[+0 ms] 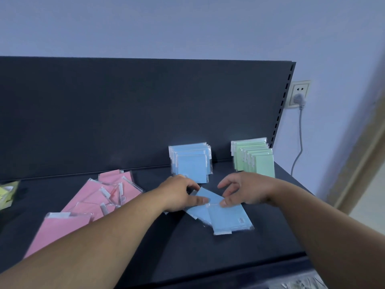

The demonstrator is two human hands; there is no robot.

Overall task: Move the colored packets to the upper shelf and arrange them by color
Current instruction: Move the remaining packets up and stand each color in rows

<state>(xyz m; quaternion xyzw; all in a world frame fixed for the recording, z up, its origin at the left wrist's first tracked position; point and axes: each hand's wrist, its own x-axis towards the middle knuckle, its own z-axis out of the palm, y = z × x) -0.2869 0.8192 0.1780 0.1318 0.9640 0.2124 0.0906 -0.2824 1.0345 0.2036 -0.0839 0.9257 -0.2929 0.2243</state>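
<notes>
My left hand (pixel 179 195) sat just left of the middle of the frame, its thumb laid flat on top of the loose blue packets (pixel 226 216) and its fingers curled over their upper end, so it pinched the topmost one. My right hand (pixel 246 189) was just right of the middle, half open, fingers bent downward with one fingertip touching the same packets and the thumb lifted apart from them; it gripped nothing.

Those packets lay flat and fanned, overlapping, on the dark shelf (pixel 166 247) slightly below the centre. Directly above them in the frame a blue stack (pixel 191 161) stood upright, leaning on the dark back panel (pixel 125 111). To its right, apart from it, a green stack (pixel 255 160) stood the same way near the shelf's right end.

Pink packets (pixel 93 202) lay scattered flat across the lower left, partly under my left forearm. Yellow packets (pixel 6 195) showed at the far left edge, blurred. A wall socket (pixel 299 93) with a grey plug was at the upper right.
</notes>
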